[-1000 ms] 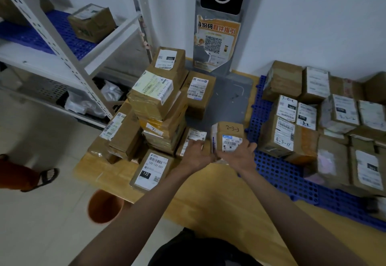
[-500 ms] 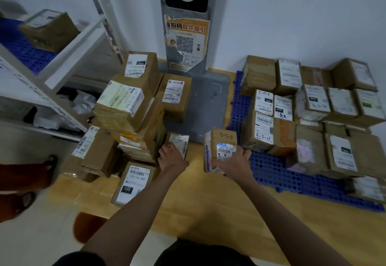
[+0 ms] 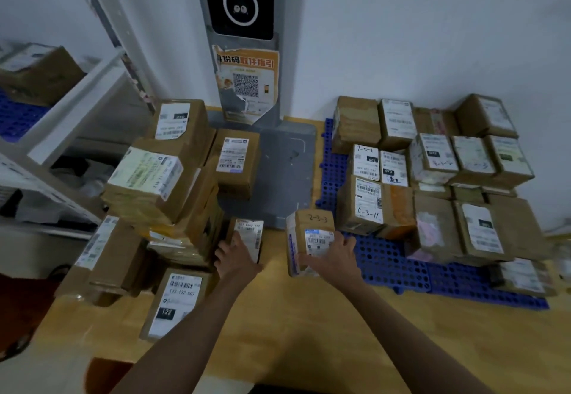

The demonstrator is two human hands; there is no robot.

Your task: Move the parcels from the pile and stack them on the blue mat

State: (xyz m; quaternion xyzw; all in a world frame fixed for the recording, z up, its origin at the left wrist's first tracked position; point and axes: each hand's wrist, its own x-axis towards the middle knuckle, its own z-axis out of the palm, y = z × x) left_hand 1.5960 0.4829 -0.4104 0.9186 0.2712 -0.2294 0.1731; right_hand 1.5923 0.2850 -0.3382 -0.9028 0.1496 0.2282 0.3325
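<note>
Right hand (image 3: 335, 254) clamped on small parcel (image 3: 312, 236) just left of blue mat (image 3: 392, 267), ready to stack; left hand (image 3: 236, 257), fingers curled, gripping next parcel (image 3: 248, 234).

Parcels (image 3: 312, 239): matt brown cardboard, glossy tape, white paper labels. Mat (image 3: 389, 267): blue perforated plastic, slight sheen. Table (image 3: 309, 331): smooth light wood. Shelf (image 3: 77, 109): white painted metal.

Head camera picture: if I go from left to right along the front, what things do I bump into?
Parcel marked 122 → left hand on a small parcel → parcel marked 2-3-3 held by the right hand → blue mat → stacked parcels.
</note>
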